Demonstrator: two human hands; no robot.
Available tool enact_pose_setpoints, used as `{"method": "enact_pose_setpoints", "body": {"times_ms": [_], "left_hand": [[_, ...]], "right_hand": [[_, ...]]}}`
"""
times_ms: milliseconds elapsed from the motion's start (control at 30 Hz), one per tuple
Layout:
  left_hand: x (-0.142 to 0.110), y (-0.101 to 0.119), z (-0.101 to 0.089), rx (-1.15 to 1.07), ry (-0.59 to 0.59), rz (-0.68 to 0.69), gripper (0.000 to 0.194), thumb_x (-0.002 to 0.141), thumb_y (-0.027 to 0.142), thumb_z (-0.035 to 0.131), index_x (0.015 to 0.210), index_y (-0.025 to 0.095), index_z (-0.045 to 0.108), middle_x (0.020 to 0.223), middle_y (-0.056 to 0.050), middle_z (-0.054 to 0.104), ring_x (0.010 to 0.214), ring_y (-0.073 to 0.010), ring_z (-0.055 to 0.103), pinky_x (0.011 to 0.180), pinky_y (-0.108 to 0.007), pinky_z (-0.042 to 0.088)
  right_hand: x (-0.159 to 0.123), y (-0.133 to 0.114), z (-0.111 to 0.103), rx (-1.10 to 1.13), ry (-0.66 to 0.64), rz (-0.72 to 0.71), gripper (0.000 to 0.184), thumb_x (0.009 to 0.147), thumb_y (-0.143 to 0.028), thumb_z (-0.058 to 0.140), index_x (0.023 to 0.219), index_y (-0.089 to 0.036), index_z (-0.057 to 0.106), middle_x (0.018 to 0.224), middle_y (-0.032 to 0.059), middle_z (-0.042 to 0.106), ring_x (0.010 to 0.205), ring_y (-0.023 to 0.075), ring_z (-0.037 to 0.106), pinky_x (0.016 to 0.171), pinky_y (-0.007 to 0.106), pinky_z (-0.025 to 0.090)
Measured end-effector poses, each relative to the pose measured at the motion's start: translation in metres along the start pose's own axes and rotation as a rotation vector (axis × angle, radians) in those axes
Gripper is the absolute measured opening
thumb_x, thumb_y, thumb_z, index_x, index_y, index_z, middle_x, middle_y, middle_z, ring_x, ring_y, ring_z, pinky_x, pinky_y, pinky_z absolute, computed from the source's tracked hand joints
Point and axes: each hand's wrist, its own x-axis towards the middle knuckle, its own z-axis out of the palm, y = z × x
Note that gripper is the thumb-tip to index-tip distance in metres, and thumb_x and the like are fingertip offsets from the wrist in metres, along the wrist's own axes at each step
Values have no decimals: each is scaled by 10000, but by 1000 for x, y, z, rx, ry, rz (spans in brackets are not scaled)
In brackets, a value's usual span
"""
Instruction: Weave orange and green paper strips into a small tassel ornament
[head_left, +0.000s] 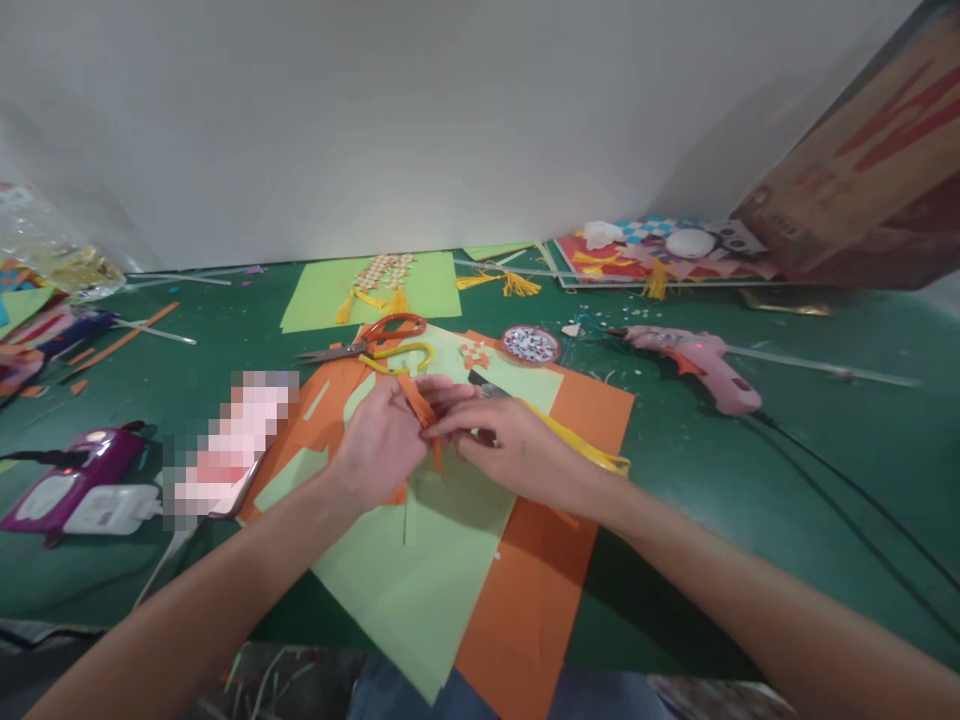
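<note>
Both my hands meet over the paper sheets in the middle of the table. My left hand (386, 440) is closed around an orange paper strip (417, 402), which runs across its fingers. Against the strip's lower part, the fingers of my right hand (499, 435) are pinched together. Under my hands lie a light green sheet (420, 590) and an orange sheet (540, 590), overlapping. Just beyond my left hand rest scissors (367, 350) with one red and one yellow handle. A yellow-handled tool (577, 440) with a dark blade lies beside my right hand, partly hidden by it.
A pink hot glue gun (697, 360) with a cable lies at right. Nearer stands a small dish of googly eyes (530, 345). To the left are a phone (240, 440) and a purple plugged-in device (82, 480). A woven paper piece with yellow tassels (384, 275) lies behind.
</note>
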Motion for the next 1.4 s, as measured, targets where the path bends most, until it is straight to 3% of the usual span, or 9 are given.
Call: {"method": "enact_pose_setpoints", "body": {"times_ms": [133,300,433,533,600,733,867,1233,1400], "left_hand": [[0,-1,2,-1,36,-19,322,841,260,340,681,188,610,693,-69,677,937,-229,649,841,-362,498],[-3,-1,4,35,94,16,407,858,178,290,536,193,538,447,0,420,659,-164,599,743,-293,500],[-5,1,5,103,133,68,401,878,170,308,550,178,538,423,46,245,463,-108,403,593,-214,453],[-8,4,9,118,35,-66,420,904,184,285,547,167,508,427,69,151,393,-86,206,443,-168,331],[-10,4,11,132,-26,-161,437,914,181,244,552,165,489,425,75,132,388,-81,128,397,-157,243],[-13,2,14,198,-52,-237,411,930,198,236,562,173,416,432,73,163,398,-75,123,398,-154,198],[-14,0,17,248,-91,-246,369,921,179,223,564,188,315,456,65,188,423,-82,130,414,-165,208],[-11,-3,12,350,-138,-158,314,887,229,256,638,188,442,469,23,413,415,-93,319,454,-203,306],[-11,-2,10,398,-172,-160,423,947,366,248,775,157,572,505,35,429,429,-83,339,473,-200,325]], "right_hand": [[-1,0,2,26,-10,11,378,753,-57,448,881,-236,755,822,-5,720,584,91,531,569,228,408],[-3,-4,-2,76,-39,61,300,742,-75,448,753,-197,722,606,-29,603,479,67,425,479,208,342],[-1,-5,-9,191,178,124,179,742,-124,462,690,-178,624,511,-45,496,454,75,406,455,219,322],[3,-4,-14,279,304,139,134,767,-218,539,856,-173,629,610,-24,547,539,99,493,506,234,385],[5,-4,-16,322,260,149,239,767,-313,606,955,-170,640,745,18,616,672,130,568,580,253,439],[5,-5,-13,354,99,181,278,751,-374,660,951,-180,662,898,55,670,783,157,617,698,290,489],[5,-5,-8,276,123,118,203,727,-338,697,864,-192,664,985,47,666,849,160,614,742,285,487],[3,-11,-10,548,118,241,164,760,-344,657,744,-183,630,777,10,656,725,137,611,707,274,475],[5,-4,-12,559,214,264,258,740,-370,673,599,-191,551,531,-58,479,596,107,488,635,267,388]]}}
